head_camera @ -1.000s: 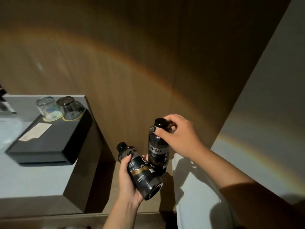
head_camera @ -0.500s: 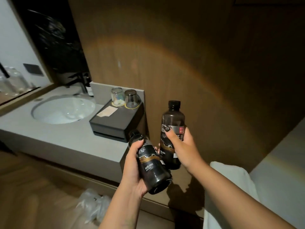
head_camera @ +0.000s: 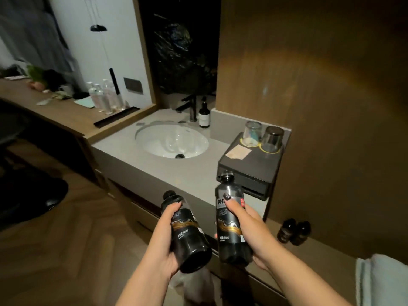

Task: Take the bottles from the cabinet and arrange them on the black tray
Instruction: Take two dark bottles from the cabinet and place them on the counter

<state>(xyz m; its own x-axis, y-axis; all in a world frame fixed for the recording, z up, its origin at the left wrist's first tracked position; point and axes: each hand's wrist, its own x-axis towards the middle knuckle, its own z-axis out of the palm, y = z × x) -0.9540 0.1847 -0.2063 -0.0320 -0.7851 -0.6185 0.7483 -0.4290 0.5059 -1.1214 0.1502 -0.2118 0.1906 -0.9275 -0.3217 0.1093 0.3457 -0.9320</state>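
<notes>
The left hand (head_camera: 164, 244) wraps a dark bottle (head_camera: 187, 235) tilted away; the right hand (head_camera: 248, 230) grips a second bottle (head_camera: 230, 224) upright. Both hover before a grey counter (head_camera: 176, 171) with a white sink (head_camera: 172, 140). The black tray (head_camera: 249, 166) sits at the counter's right end, bearing two upturned glasses (head_camera: 262, 138).

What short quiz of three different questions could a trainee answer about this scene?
1. True or false: the left hand holds a dark bottle.
2. How many glasses stand upside down on the black box? A) one B) two C) four
3. Fill in: two small bottles stand on the low ledge under the ____ wall.

Key: 1 true; 2 B; 3 wooden. The right hand holds a second bottle.
</notes>
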